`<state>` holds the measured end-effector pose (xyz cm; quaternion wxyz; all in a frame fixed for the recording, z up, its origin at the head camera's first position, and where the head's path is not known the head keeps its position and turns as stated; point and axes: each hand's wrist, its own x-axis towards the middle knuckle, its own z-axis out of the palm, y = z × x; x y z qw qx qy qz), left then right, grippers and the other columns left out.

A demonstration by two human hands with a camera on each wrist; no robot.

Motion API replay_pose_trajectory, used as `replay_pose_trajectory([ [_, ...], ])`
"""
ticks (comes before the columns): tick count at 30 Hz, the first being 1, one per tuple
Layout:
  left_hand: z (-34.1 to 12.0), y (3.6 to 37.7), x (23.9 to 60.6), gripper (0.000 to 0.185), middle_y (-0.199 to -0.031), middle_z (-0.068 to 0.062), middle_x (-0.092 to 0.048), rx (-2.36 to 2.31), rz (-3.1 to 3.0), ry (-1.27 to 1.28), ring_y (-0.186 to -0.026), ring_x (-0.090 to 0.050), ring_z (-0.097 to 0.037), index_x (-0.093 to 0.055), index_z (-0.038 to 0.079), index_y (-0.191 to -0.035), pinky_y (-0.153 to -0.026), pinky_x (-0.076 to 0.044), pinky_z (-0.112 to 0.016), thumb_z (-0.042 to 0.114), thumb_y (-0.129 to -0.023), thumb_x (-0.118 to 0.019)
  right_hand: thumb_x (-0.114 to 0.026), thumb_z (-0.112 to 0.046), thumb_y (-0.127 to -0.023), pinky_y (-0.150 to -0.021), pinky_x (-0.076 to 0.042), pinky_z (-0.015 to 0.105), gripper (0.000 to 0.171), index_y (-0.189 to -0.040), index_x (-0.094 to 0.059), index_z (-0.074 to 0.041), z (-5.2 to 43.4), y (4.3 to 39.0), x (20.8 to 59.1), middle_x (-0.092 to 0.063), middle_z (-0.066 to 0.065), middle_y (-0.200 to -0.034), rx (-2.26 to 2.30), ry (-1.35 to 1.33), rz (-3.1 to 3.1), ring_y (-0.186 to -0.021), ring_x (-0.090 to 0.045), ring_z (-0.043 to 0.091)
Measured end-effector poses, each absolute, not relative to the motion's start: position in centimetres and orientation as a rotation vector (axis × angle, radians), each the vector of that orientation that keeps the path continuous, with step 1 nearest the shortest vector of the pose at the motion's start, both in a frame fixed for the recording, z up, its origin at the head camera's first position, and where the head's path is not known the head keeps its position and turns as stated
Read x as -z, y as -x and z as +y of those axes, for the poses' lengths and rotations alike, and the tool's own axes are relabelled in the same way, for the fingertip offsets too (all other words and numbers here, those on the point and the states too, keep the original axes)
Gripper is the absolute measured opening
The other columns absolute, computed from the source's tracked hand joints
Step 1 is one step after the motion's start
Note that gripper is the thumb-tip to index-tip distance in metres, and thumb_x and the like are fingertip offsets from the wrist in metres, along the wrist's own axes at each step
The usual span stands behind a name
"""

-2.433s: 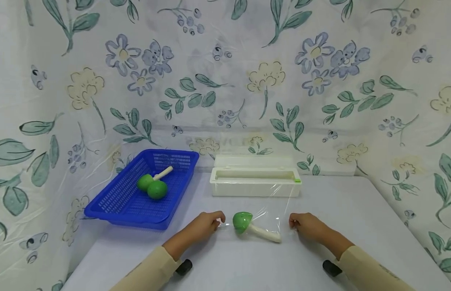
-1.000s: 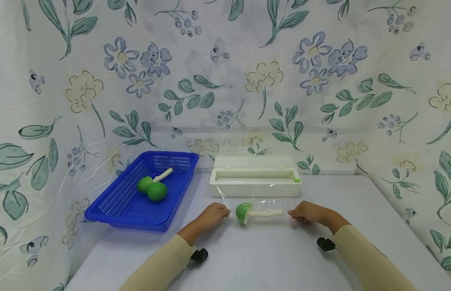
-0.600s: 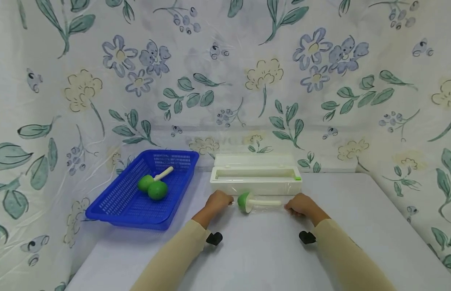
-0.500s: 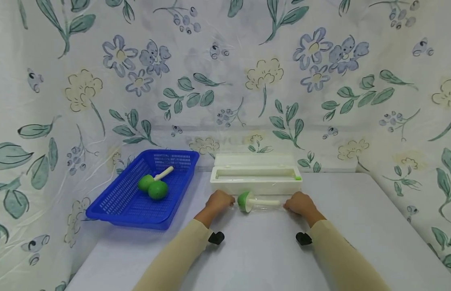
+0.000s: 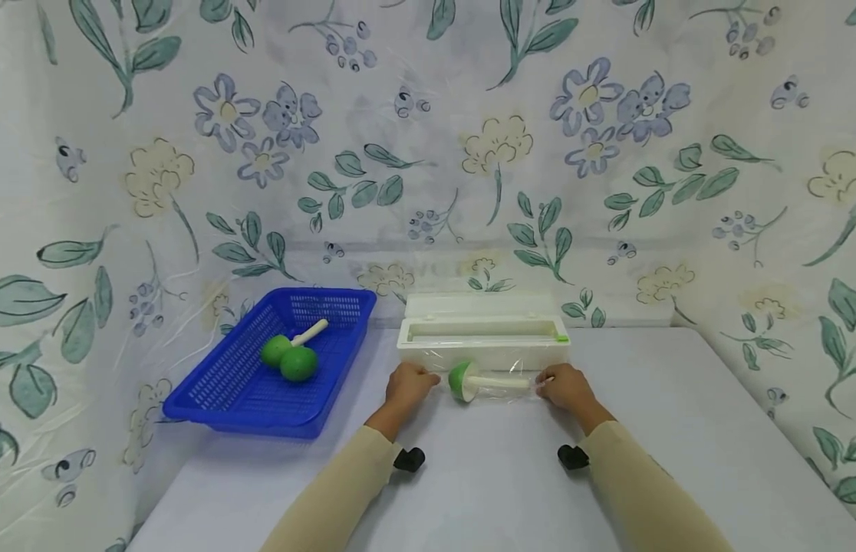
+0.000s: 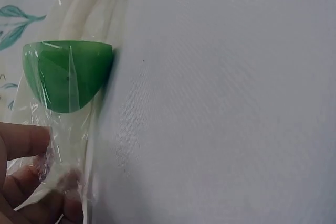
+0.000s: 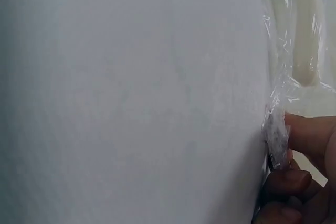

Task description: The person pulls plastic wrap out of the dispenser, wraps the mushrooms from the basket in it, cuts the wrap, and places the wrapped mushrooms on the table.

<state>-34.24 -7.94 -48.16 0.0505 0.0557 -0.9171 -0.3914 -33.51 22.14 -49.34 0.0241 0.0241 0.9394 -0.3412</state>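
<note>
A grey table [image 5: 676, 429] stands against a flowered curtain [image 5: 469, 138]. On its left part sits a blue basket [image 5: 221, 391] holding two green toy mushrooms [image 5: 290, 356], one with its white stem pointing toward the far corner. At the middle back lies a white wrap box [image 5: 483, 341] with its lid open. Just in front of the box, close to its front wall, a green toy mushroom [image 5: 469, 381] lies on its side, cap to the left and white stem to the right, covered by clear wrap [image 5: 500, 376] that runs from the box.

The left hand [image 5: 409, 386] rests on the table just left of the cap; in the left wrist view its fingers [image 6: 26, 145] are curled and pinch the bunched wrap [image 6: 58, 156] beside the green cap [image 6: 68, 74]. The right hand [image 5: 566, 387] sits just right of the stem's end; in the right wrist view its fingertips [image 7: 310, 135] pinch a twisted bit of wrap [image 7: 275, 135] near the stem [image 7: 304, 40]. Both sleeves [image 5: 345, 491] are tan.
</note>
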Motion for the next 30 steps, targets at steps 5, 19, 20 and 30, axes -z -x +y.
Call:
replay_pose_trajectory([
  [5, -8.3, 34.5, 49.0, 0.030, -0.077, -0.005, -0.057, 1.299, -2.688, -0.219, -0.074, -0.053, -0.023, -0.057, 0.006, -0.084, -0.065, -0.043, -0.036, 0.023, -0.077, -0.081, -0.069, -0.017, -0.091, -0.062, -0.045, 0.031, 0.013, -0.088, -0.070, -0.004, 22.6, 33.5, 49.2, -0.062, 0.003, -0.078, 1.027, -0.031, 2.842, -0.074, -0.054, 0.019],
  [19, -8.8, 35.0, 48.9, 0.018, -0.054, -0.001, -0.054, 1.727, -2.625, -0.292, -0.048, -0.048, -0.010, -0.066, 0.002, -0.073, -0.045, -0.040, -0.022, 0.011, -0.079, -0.081, -0.070, -0.016, -0.089, -0.061, -0.042, 0.031, 0.018, -0.081, -0.063, -0.003, 22.7, 34.1, 47.3, -0.056, 0.006, -0.074, 0.904, -0.129, 2.714, -0.071, -0.052, 0.021],
  [20, -8.9, 35.1, 48.9, 0.020, -0.053, -0.001, -0.053, 1.712, -2.641, -0.293, -0.048, -0.047, -0.010, -0.065, 0.004, -0.070, -0.045, -0.039, -0.023, 0.012, -0.079, -0.082, -0.071, -0.016, -0.089, -0.060, -0.042, 0.031, 0.018, -0.079, -0.063, -0.003, 22.6, 34.1, 47.4, -0.056, 0.006, -0.073, 0.912, -0.130, 2.716, -0.070, -0.052, 0.021],
  [30, -9.7, 35.6, 48.7, 0.023, -0.054, 0.001, -0.052, 1.740, -2.728, -0.246, -0.048, -0.047, -0.009, -0.064, 0.008, -0.067, -0.045, -0.041, -0.022, 0.016, -0.081, -0.081, -0.073, -0.023, -0.087, -0.065, -0.047, 0.034, 0.019, -0.085, -0.070, -0.005, 23.6, 34.7, 48.7, -0.062, 0.004, -0.081, 0.973, -0.074, 2.746, -0.076, -0.054, 0.021],
])
